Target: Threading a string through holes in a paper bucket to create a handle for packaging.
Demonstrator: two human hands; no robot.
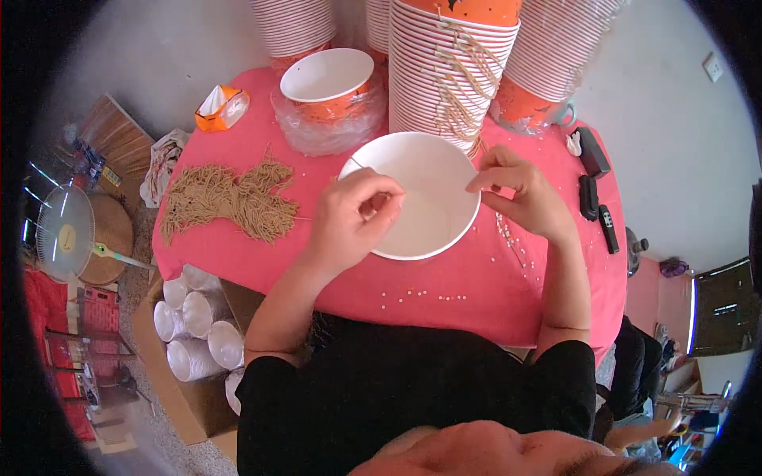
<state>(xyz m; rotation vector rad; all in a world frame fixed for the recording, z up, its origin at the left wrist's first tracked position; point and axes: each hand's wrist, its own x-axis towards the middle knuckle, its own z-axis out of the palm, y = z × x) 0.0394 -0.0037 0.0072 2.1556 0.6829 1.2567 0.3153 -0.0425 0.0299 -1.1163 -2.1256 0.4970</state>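
Bucket: a white paper bucket [413, 194] lies near the middle of the table, toward its near edge, its mouth tilted up to the camera, so both rim sides are within reach.
Left hand: the left hand [353, 218] rests on the bucket's left rim, fingers pinched together on a thin paper cord [353, 163] at the rim; the pinch suits a strand this fine.
Right hand: the right hand [520, 194] sits at the bucket's right rim, thumb and forefinger closed on what seems the cord's other end; the strand itself is too thin to tell there.
Cord bundle: a loose heap of tan paper cords [230, 200] lies toward the table's left edge, just beside the left hand for easy picking.
Finished stack: nested buckets with cord handles hanging down [452, 67] stand at the far edge, right behind the work.
Other stacks: more nested buckets [556, 47] flank it; one orange-sided bucket [327, 79] sits upright in clear wrap at far centre.
Table: a pink cloth [444, 289] covers it, dotted with small white punch-outs along the near edge.
Tools: dark hand tools [591, 186] lie along the right edge.
Carton: white rolls in a cardboard box [194, 333] stand on the floor below the left corner.
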